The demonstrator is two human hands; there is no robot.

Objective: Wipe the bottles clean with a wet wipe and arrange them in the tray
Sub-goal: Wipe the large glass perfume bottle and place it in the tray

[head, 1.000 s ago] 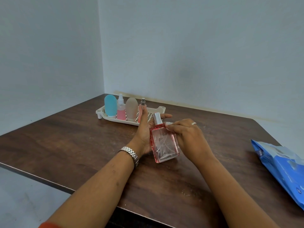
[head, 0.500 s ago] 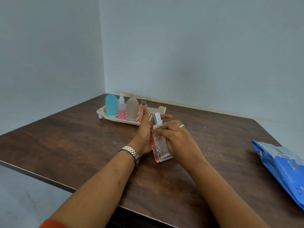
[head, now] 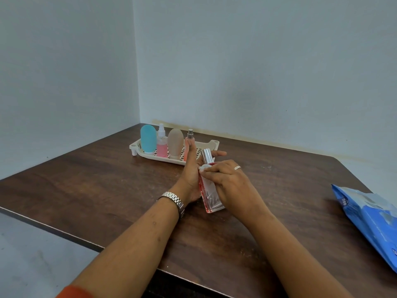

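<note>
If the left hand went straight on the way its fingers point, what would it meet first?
Probably the right end of the white tray, just beyond the fingertips of the left hand, though depth is unclear and it might slip past.

My left grip (head: 191,177) props the pink glass bottle (head: 211,195) with straight fingers, tilted over the table (head: 107,190). My right grip (head: 229,183) pinches a white wet wipe (head: 204,168) against its shoulder. Four small bottles (head: 148,138) stand in the far tray (head: 212,145). A blue wipes pack (head: 369,218) lies on the right.
</note>
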